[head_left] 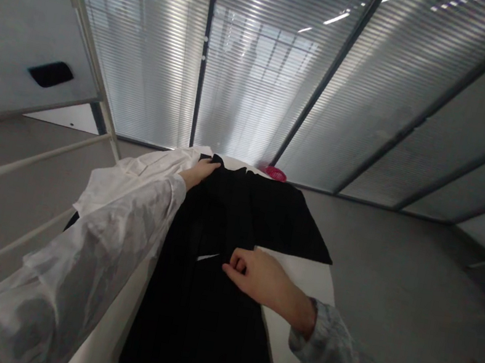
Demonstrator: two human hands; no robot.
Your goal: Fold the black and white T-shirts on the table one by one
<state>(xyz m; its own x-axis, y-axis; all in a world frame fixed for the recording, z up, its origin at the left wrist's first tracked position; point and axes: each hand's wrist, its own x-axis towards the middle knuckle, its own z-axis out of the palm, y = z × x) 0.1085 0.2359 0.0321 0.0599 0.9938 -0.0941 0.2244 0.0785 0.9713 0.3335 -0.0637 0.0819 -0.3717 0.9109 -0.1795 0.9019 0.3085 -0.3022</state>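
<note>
A black garment (204, 318) lies spread over a white tabletop (301, 273), with a wide sleeve-like part reaching out to the right. My left hand (199, 173) is stretched to its far end, fingers closed on the dark cloth near what looks like the collar. Midway down the garment, my right hand (261, 275) has its fingers curled in a pinch at the cloth, beside a narrow white slit. Whatever is between those right fingertips is too dark to separate from the fabric. White cloth (132, 168) lies at the table's left, partly behind my left arm.
At the far edge of the table sits a pink, mesh-like object (275, 173). A glass partition with blinds (248, 70) stands behind. To the left is a pale metal frame (24, 168); grey floor (393, 283) extends on the right.
</note>
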